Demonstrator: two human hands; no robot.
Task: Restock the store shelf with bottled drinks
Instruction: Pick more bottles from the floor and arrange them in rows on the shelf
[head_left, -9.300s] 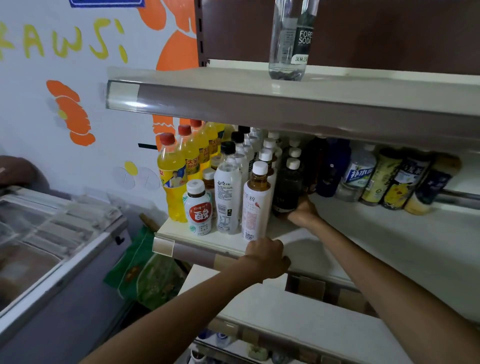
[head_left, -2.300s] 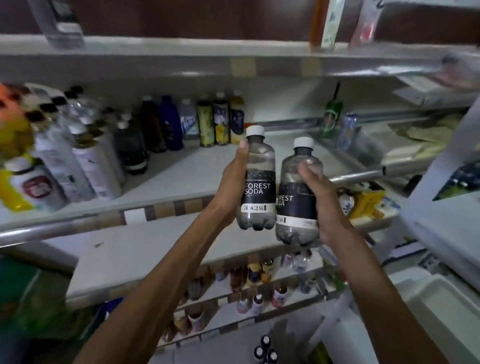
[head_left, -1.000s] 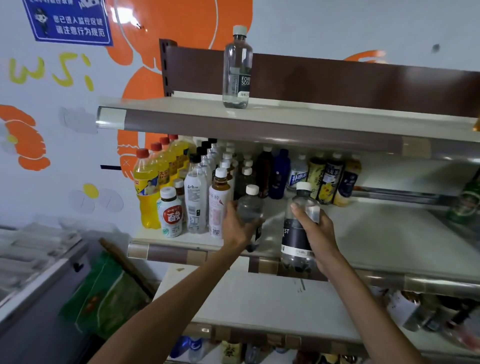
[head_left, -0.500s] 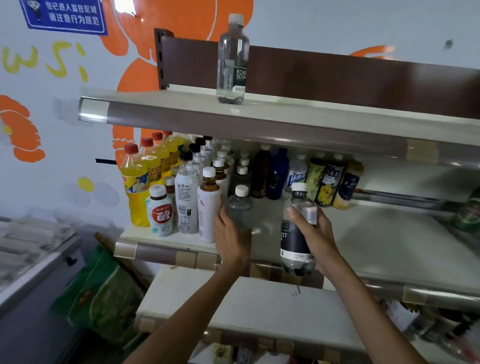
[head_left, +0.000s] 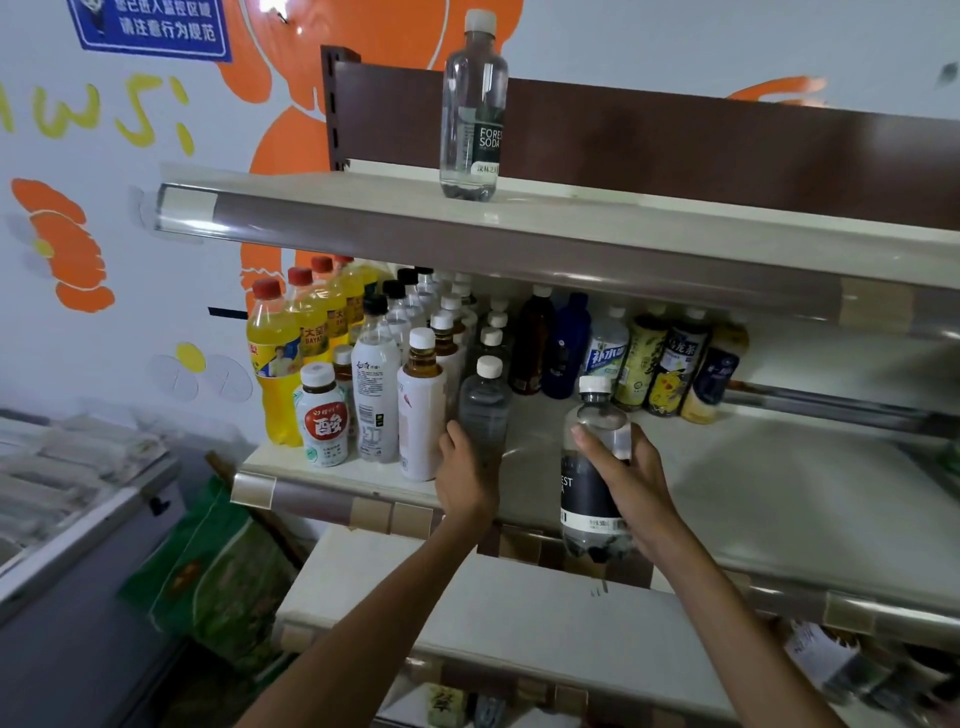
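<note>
My left hand (head_left: 467, 480) is covering the lower half of the clear bottle (head_left: 485, 402), so its label is not showing. My right hand (head_left: 631, 488) is masking part of the second bottle (head_left: 589, 493) and its black label. The upper shelf (head_left: 519, 249) is hiding the caps of the back-row bottles (head_left: 461, 285). The frame top is cropping the blue sign (head_left: 150, 28). The lower-right stock (head_left: 852, 670) is blurring past reading.

Head view (close) toward shelf (head_left: 779, 493)

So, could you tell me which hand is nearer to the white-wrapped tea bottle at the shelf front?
Left. The left hand holds a clear plastic bottle right beside the white-wrapped tea bottle; the right hand holds a black-labelled soda bottle farther right.
</note>
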